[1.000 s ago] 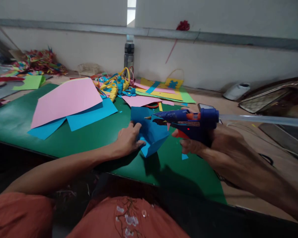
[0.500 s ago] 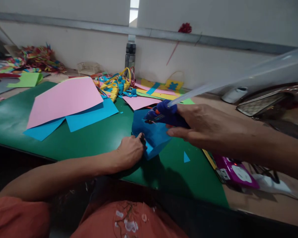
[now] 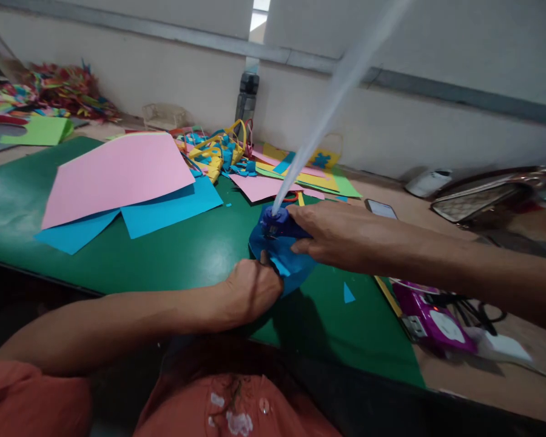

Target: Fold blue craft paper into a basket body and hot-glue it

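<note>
My right hand (image 3: 321, 230) is closed round a blue hot glue gun (image 3: 275, 222), and a long clear glue stick (image 3: 321, 121) juts up out of its back end. The gun's nozzle points down into a curled piece of blue paper (image 3: 295, 267) and its tip is hidden. At the near left edge of that paper, my left hand (image 3: 255, 288) is closed, pinching it against the green mat (image 3: 200, 243). A small blue paper triangle (image 3: 348, 294) lies on the mat to the right.
Pink paper (image 3: 122, 176) covers blue sheets (image 3: 168, 209) on the left. Behind are little yellow-and-blue paper baskets (image 3: 218, 152) and a dark bottle (image 3: 247, 100). On the right are a phone (image 3: 381, 209), a purple power strip (image 3: 432, 318) with cables, and a bag (image 3: 486, 194).
My right hand has moved left and lowered the glue gun to the blue paper. The glue stick has swung from slanting right to nearly upright. My left hand keeps its pinch.
</note>
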The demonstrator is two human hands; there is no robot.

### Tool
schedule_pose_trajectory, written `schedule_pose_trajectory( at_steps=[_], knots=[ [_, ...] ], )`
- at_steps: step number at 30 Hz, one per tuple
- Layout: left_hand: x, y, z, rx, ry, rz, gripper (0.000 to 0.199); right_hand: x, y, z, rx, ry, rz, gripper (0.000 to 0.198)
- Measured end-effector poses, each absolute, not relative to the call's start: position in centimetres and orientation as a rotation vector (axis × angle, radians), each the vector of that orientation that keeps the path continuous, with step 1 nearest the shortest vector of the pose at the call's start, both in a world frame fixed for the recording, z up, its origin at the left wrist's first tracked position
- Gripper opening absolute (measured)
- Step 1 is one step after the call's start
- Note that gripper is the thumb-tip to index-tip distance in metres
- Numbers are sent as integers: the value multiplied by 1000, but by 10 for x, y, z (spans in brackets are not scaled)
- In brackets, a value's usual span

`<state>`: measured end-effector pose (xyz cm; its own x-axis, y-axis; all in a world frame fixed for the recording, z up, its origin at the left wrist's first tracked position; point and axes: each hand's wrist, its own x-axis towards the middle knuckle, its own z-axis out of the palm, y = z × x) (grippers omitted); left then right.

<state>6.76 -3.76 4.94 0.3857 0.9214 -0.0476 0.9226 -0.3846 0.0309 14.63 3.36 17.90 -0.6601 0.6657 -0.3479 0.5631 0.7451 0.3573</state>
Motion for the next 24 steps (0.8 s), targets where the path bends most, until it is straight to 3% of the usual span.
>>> schedule_pose_trajectory(
  at_steps=[7,24],
  knots=[
    [66,-42,59,2556,1732,-51,26,135,42,172,849,2453,307,32],
    [63,-41,63,2507,1684,-102,24,131,52,160,760,2521,168,25]
  ],
)
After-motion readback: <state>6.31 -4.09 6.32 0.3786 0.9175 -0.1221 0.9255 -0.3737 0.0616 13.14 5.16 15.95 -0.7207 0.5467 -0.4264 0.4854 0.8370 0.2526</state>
